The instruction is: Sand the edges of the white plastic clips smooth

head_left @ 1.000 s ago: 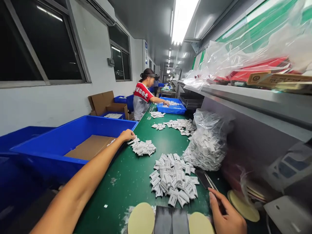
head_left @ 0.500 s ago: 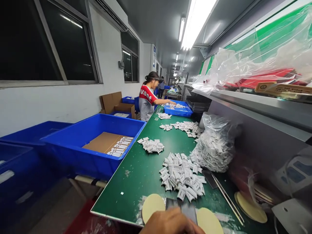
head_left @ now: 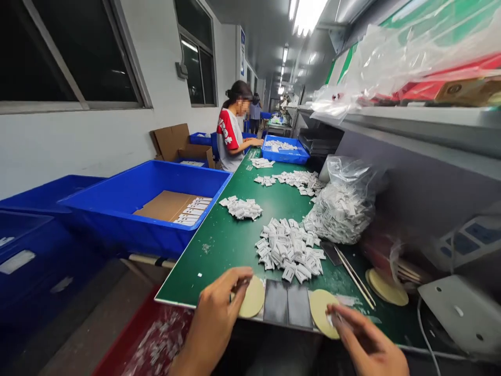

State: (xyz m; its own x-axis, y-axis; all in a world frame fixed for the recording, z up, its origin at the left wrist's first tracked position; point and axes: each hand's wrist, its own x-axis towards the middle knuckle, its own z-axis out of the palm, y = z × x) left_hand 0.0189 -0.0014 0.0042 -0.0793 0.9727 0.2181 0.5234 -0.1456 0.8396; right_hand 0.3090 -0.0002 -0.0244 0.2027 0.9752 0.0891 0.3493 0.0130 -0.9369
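Observation:
My left hand point(head_left: 217, 313) is over the left pale yellow round disc point(head_left: 254, 298) at the table's front edge. Its thumb and forefinger are pinched, and what lies between them is too small to make out. By the right yellow disc point(head_left: 319, 308), my right hand point(head_left: 370, 339) pinches a small white piece point(head_left: 332, 317) at its fingertips. Two dark flat plates point(head_left: 287, 304) lie side by side between the discs. Just beyond them is a heaped pile of white plastic parts point(head_left: 287, 248).
Metal tweezers point(head_left: 354, 277) lie right of the pile, near a clear bag of white parts point(head_left: 340, 214). A smaller pile point(head_left: 240, 208) sits farther left. Blue bins point(head_left: 148, 209) stand left of the green table point(head_left: 219, 250). A co-worker point(head_left: 233, 125) stands at the far side.
The view has tilted down. One hand was blurred over the dark plates; now both hands show, apart, by the two discs. The co-worker's arm has drawn back from the blue tray.

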